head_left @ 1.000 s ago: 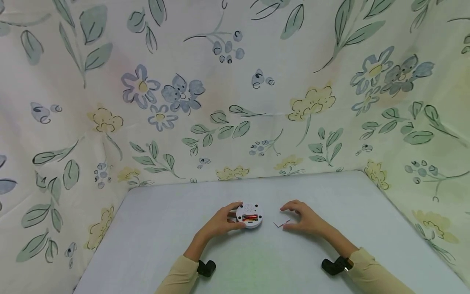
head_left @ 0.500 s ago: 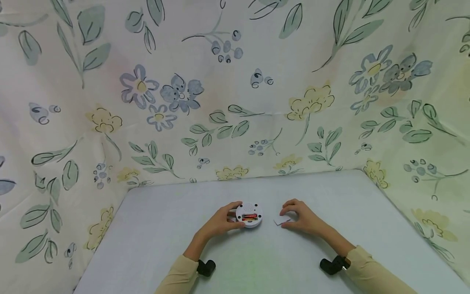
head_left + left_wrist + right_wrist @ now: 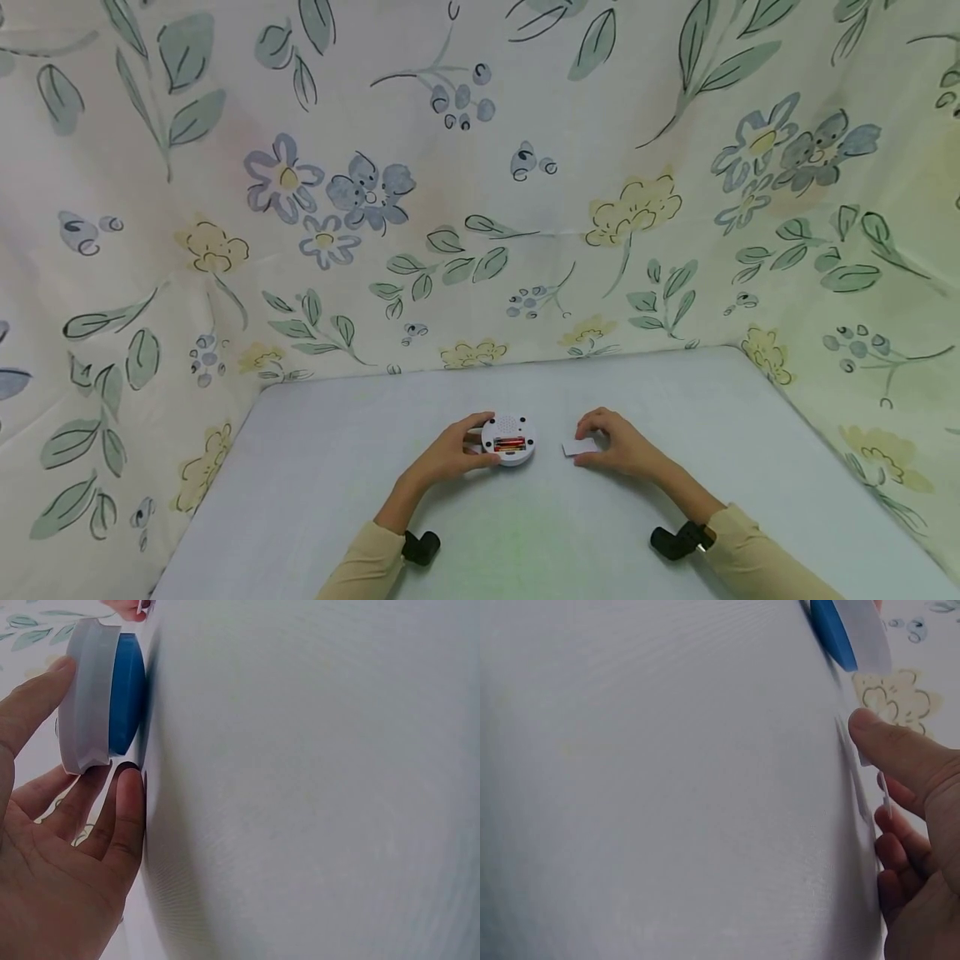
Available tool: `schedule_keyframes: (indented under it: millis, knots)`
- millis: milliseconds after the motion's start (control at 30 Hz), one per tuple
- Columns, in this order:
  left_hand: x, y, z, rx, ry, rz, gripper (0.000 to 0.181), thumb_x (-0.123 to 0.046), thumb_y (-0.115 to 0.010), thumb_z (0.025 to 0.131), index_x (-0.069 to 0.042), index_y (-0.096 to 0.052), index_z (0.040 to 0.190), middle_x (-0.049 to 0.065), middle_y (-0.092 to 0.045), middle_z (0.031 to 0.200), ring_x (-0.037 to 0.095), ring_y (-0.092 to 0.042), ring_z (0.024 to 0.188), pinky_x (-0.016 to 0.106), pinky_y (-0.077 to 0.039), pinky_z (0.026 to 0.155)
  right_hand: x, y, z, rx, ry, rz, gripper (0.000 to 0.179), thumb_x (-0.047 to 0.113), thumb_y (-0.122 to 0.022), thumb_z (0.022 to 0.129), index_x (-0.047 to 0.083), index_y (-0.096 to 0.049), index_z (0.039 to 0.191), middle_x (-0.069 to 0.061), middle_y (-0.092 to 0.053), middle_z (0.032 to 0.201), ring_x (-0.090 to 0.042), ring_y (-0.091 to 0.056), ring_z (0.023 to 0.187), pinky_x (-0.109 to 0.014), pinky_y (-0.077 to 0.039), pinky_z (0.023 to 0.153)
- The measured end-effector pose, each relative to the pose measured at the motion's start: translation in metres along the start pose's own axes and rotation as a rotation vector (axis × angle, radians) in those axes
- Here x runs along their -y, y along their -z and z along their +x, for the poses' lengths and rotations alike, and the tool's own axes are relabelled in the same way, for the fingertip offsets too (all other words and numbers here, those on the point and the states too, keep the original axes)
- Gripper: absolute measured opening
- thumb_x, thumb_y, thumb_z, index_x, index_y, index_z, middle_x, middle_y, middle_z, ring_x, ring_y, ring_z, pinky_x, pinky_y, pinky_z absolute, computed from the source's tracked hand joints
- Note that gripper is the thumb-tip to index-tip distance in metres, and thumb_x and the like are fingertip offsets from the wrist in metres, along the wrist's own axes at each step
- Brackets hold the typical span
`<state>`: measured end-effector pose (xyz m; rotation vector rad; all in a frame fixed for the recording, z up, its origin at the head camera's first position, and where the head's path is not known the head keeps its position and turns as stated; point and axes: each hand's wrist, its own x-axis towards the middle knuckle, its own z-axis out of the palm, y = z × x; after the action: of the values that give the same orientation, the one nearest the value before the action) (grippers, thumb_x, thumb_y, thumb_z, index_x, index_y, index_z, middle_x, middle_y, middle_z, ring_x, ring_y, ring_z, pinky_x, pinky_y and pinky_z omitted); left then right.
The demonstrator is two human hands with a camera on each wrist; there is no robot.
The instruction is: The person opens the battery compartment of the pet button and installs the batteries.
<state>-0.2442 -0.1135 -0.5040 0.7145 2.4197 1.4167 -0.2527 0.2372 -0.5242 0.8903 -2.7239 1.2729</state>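
In the head view my left hand [image 3: 447, 451] holds a round white device [image 3: 509, 426] at its left side, thumb in front and fingers behind. Its open battery compartment faces up, with red batteries [image 3: 510, 444] in it. The left wrist view shows the device's blue lower part [image 3: 127, 694] close to the table. To the right, my right hand [image 3: 621, 447] pinches a small flat white battery cover [image 3: 573, 448] between thumb and fingers. Part of that cover is hidden by the thumb [image 3: 900, 746] in the right wrist view.
Both hands work over a white table [image 3: 360, 533]. A floral cloth [image 3: 480, 183] hangs behind it and along its sides. Each wrist carries a black camera, the left one [image 3: 422, 547] and the right one [image 3: 678, 542].
My right thumb and fingers have drawn in on the white cover, which has turned flatter and now shows its broad face. The left hand and the device have stayed in place.
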Motion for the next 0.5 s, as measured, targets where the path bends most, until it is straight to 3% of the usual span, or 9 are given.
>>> schedule_keyframes:
  millis: [267,500]
  knots:
    - [-0.0008,-0.0002,-0.0008,-0.001,0.009,0.008,0.074,-0.022,-0.079,0.092,-0.003,-0.042,0.153,0.016,-0.048,0.149,0.032,-0.057,0.122,0.039,-0.053,0.093,0.0,-0.0005,-0.0012,-0.017,-0.025,0.024,0.035,0.029,-0.089,0.08,0.016,-0.067,0.104,0.004,-0.063,0.107,-0.019,-0.056,0.099,-0.034,-0.047,0.088]
    - [0.0001,-0.0005,-0.0005,-0.002,0.008,0.007,0.074,-0.022,-0.079,0.092,-0.003,-0.042,0.153,0.016,-0.048,0.149,0.033,-0.057,0.122,0.039,-0.053,0.093,0.0026,-0.0005,0.0012,-0.037,0.003,0.067,0.032,0.024,-0.088,0.083,0.013,-0.069,0.106,0.002,-0.065,0.103,-0.022,-0.056,0.093,-0.031,-0.049,0.081]
